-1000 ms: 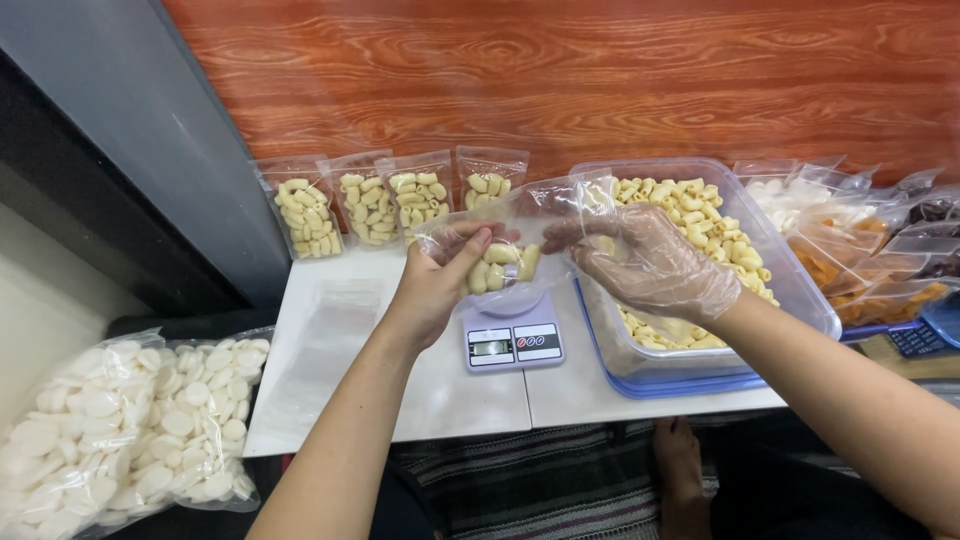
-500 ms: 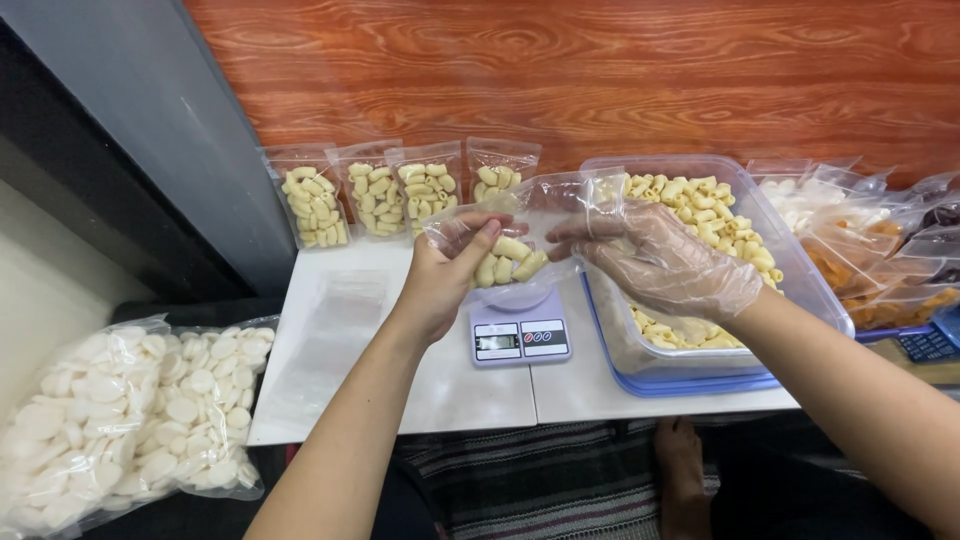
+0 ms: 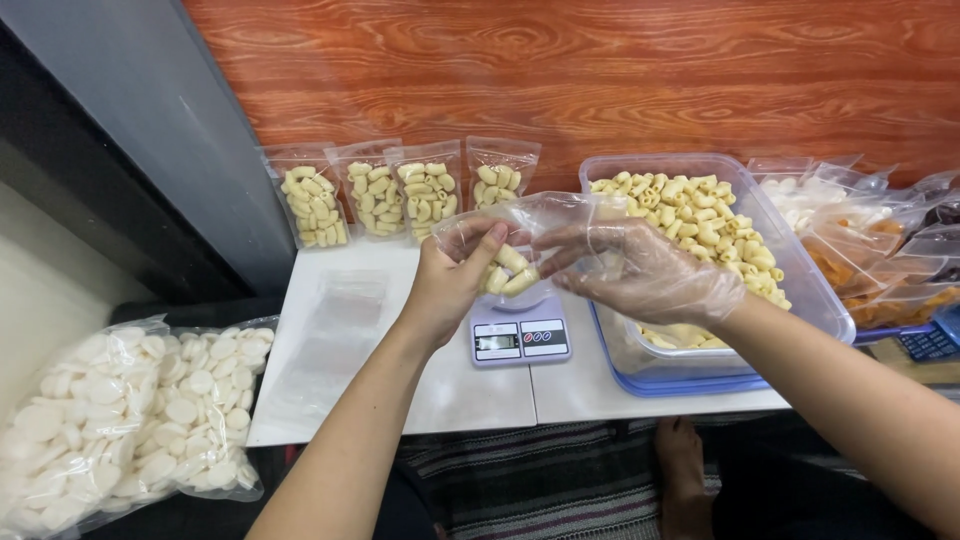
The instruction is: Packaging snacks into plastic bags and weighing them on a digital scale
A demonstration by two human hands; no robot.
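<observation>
Backdrop: reddish wood-grain wall (image 3: 560, 70), grey panel at left; white tabletop (image 3: 470, 390) below.
Left hand (image 3: 452, 280): bare, fingers closed on the rim of a small clear pouch (image 3: 515, 250).
Right hand (image 3: 640, 270): in a thin plastic glove, fingers pinching the pouch's other edge.
Pouch: held open between both hands, just above the small digital scale (image 3: 520, 335); pale yellow curved snack pieces inside.
Tub (image 3: 800, 280): clear plastic, same yellow pieces, right of scale.
Filled pouches (image 3: 400, 190): four, upright against the wall.
Big bag (image 3: 120, 410): white round chips, far left, off the table.
Empty pouches (image 3: 330, 340): flat on tabletop, left of scale.
</observation>
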